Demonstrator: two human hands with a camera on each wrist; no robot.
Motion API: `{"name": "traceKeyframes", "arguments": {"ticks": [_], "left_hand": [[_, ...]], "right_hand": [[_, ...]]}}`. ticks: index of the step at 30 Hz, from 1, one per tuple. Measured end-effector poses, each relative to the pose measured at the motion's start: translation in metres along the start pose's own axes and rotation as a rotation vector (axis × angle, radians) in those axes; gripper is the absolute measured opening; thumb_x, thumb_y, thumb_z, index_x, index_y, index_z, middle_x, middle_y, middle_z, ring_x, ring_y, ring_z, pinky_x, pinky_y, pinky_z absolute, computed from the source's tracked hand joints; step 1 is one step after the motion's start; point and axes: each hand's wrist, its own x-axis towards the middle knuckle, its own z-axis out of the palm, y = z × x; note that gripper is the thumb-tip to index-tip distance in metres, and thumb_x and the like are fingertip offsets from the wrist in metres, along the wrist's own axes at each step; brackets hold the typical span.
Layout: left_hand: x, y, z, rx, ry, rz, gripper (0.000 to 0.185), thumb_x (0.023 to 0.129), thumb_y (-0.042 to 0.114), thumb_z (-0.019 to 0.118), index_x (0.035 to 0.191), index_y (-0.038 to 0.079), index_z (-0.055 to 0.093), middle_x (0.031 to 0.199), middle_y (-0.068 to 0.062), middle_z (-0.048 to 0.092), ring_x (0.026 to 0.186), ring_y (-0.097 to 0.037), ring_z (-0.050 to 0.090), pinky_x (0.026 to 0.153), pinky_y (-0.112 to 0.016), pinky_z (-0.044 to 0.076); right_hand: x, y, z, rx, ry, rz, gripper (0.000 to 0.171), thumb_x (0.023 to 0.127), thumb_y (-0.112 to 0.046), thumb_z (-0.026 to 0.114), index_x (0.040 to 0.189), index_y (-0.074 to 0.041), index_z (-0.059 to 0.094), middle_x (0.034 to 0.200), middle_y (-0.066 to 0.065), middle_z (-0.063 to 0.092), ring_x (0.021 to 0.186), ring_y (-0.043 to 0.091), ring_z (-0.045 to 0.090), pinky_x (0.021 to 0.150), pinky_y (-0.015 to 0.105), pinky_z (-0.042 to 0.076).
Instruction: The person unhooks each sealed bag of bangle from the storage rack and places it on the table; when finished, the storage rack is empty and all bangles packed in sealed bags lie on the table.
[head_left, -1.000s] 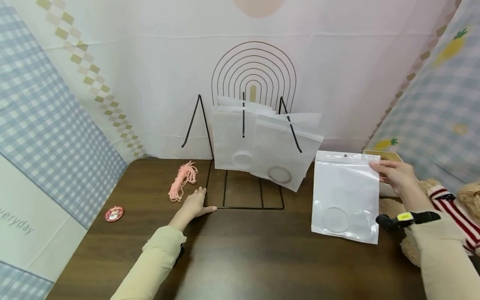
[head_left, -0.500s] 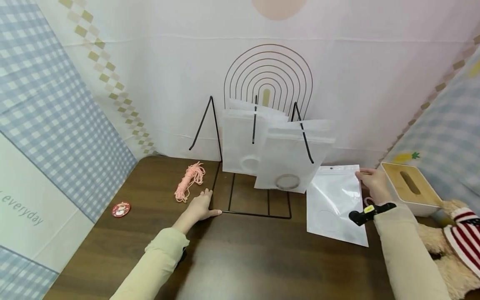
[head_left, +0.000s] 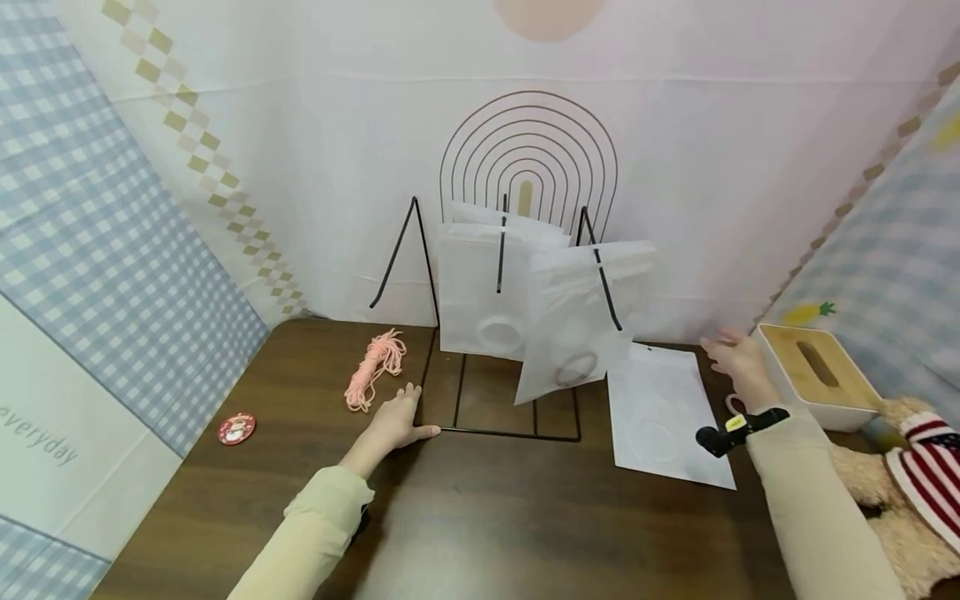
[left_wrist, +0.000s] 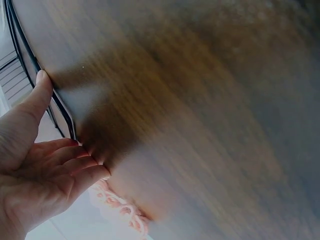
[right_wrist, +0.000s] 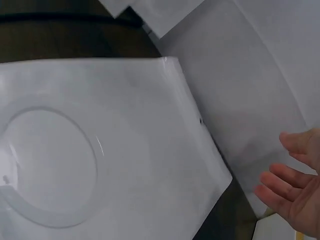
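Note:
A flat white zip bag [head_left: 663, 408] with a round ring mark lies on the table at the right; its top edge has a small hole. Just off its upper right corner hovers my right hand [head_left: 742, 367], fingers spread, holding nothing. In the right wrist view that hand [right_wrist: 297, 192] is apart from the bag [right_wrist: 130, 135]. My left hand [head_left: 392, 423] rests on the front left corner of a black wire rack [head_left: 495, 432], thumb along the front bar [left_wrist: 61, 107], fingers straight. White zip bags hang on the rack's middle prong [head_left: 476, 283] and right prong [head_left: 573, 325].
A bundle of pink cord [head_left: 373, 367] lies left of the rack, with a round red badge [head_left: 237, 428] farther left. At the right stand a tissue box [head_left: 832, 375] with a wooden lid and a teddy bear [head_left: 900, 500]. A cloth backdrop [head_left: 360, 125] rises behind.
My right hand brought the zip bag down to the table and let go of it. The hanging bag on the right prong has swung. My left hand stays at the rack's corner.

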Motion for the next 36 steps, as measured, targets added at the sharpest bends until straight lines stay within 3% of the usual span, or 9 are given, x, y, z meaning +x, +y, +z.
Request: {"name": "traceKeyframes", "arguments": {"ticks": [4,6,8,13,15,18,26,32,36], "left_hand": [[-0.003,-0.003,0.0,0.004,0.01,0.0,0.081,0.081,0.037,0.066,0.135,-0.013,0.033,0.14,-0.033,0.031,0.13,-0.044,0.033,0.104,-0.05,0.033],[-0.004,-0.004,-0.001,0.007,0.012,-0.004,0.081,0.081,0.037,0.066,0.135,-0.013,0.033,0.14,-0.034,0.03,0.13,-0.044,0.033,0.103,-0.051,0.033],[-0.006,-0.005,-0.003,0.012,0.01,-0.008,0.081,0.081,0.037,0.066,0.134,-0.014,0.033,0.14,-0.034,0.03,0.13,-0.045,0.033,0.103,-0.052,0.034],[-0.007,-0.009,-0.007,0.017,0.004,-0.011,0.08,0.082,0.037,0.065,0.134,-0.014,0.032,0.14,-0.035,0.029,0.13,-0.046,0.032,0.103,-0.053,0.033],[-0.006,-0.009,-0.008,0.015,-0.001,-0.01,0.08,0.083,0.037,0.065,0.135,-0.014,0.031,0.14,-0.035,0.029,0.13,-0.046,0.031,0.103,-0.054,0.032],[-0.006,-0.009,-0.008,0.007,-0.017,-0.013,0.08,0.083,0.036,0.064,0.135,-0.014,0.03,0.141,-0.035,0.027,0.131,-0.046,0.03,0.104,-0.054,0.031],[0.0,-0.005,-0.005,0.003,-0.03,-0.005,0.081,0.084,0.037,0.063,0.137,-0.013,0.029,0.142,-0.034,0.026,0.132,-0.045,0.029,0.104,-0.054,0.03],[-0.001,-0.003,-0.002,0.012,-0.027,0.011,0.081,0.083,0.037,0.064,0.136,-0.014,0.03,0.141,-0.035,0.027,0.131,-0.045,0.03,0.104,-0.053,0.031],[-0.002,-0.002,-0.003,0.022,-0.032,0.025,0.08,0.083,0.036,0.064,0.135,-0.015,0.03,0.141,-0.036,0.027,0.13,-0.046,0.03,0.103,-0.054,0.032]], "right_hand": [[0.0,-0.009,0.003,0.13,-0.085,-0.096,0.066,0.085,-0.044,0.058,0.139,-0.01,0.04,0.127,0.011,0.056,0.097,0.015,0.06,0.08,0.034,0.053],[-0.007,-0.025,0.007,0.206,-0.102,-0.151,0.057,0.085,-0.042,0.059,0.133,-0.014,0.047,0.12,0.003,0.061,0.093,0.012,0.062,0.077,0.029,0.054],[-0.028,-0.054,0.011,0.24,-0.112,-0.197,0.055,0.085,-0.044,0.059,0.131,-0.015,0.05,0.113,-0.007,0.062,0.087,0.004,0.064,0.073,0.022,0.054],[-0.103,-0.147,0.025,0.373,-0.114,-0.335,0.057,0.087,-0.038,0.058,0.13,-0.002,0.047,0.103,-0.011,0.062,0.089,-0.001,0.062,0.076,0.016,0.052],[-0.12,-0.172,0.031,0.438,-0.093,-0.389,0.052,0.087,-0.032,0.06,0.125,0.0,0.049,0.098,-0.013,0.061,0.088,-0.001,0.062,0.074,0.014,0.051],[-0.131,-0.195,0.036,0.406,-0.061,-0.426,0.047,0.087,-0.028,0.06,0.125,-0.001,0.05,0.1,-0.015,0.057,0.088,-0.004,0.058,0.075,0.011,0.049],[-0.124,-0.213,0.041,0.284,-0.054,-0.39,0.056,0.086,-0.034,0.061,0.128,0.001,0.046,0.097,-0.015,0.055,0.085,-0.005,0.054,0.076,0.012,0.05],[-0.13,-0.207,0.038,0.318,-0.063,-0.443,0.011,0.085,-0.02,0.064,0.09,-0.013,0.057,0.075,-0.018,0.059,0.07,-0.002,0.057,0.067,0.015,0.053],[-0.135,-0.2,0.031,0.305,-0.107,-0.481,0.006,0.087,-0.017,0.061,0.091,-0.018,0.058,0.075,-0.019,0.063,0.07,-0.002,0.06,0.065,0.016,0.053]]}}
